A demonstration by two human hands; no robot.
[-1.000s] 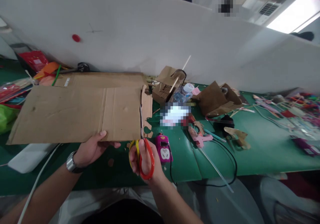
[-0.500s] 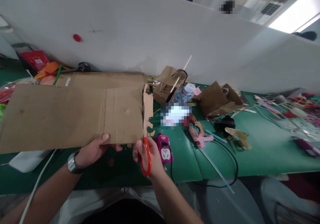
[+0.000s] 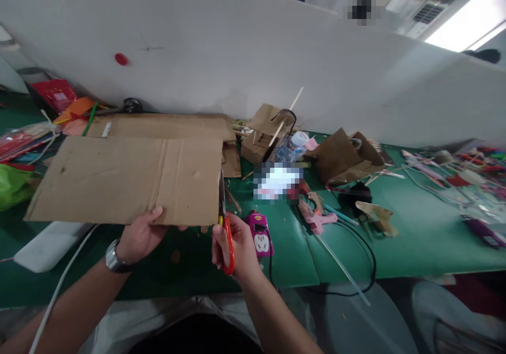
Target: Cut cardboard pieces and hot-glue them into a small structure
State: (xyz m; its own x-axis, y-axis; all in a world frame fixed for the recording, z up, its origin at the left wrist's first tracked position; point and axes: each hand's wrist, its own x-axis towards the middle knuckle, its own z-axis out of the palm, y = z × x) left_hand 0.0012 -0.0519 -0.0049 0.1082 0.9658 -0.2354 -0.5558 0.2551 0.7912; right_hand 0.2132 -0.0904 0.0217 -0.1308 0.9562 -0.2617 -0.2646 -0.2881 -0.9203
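Observation:
My left hand [image 3: 141,236], with a metal watch on the wrist, grips the near edge of a large brown cardboard sheet [image 3: 126,180] and holds it up over the green table. My right hand [image 3: 233,246] is closed in the handles of red and yellow scissors [image 3: 224,222]. Their blades point away from me along the sheet's right edge. A cut-off cardboard strip [image 3: 231,160] lies flat on the table just beyond the blades.
A second cardboard sheet [image 3: 158,126] lies behind, by the white partition [image 3: 237,53]. A pink power strip [image 3: 260,235], a pink glue gun [image 3: 316,218], black cables, cardboard scraps and a brown folded piece [image 3: 340,156] crowd the green table [image 3: 415,238]. A white box [image 3: 47,246] sits left.
The scissors closed through the sheet's right edge. The ragged strip came free and dropped onto the table. The sheet swung left, then back to the right.

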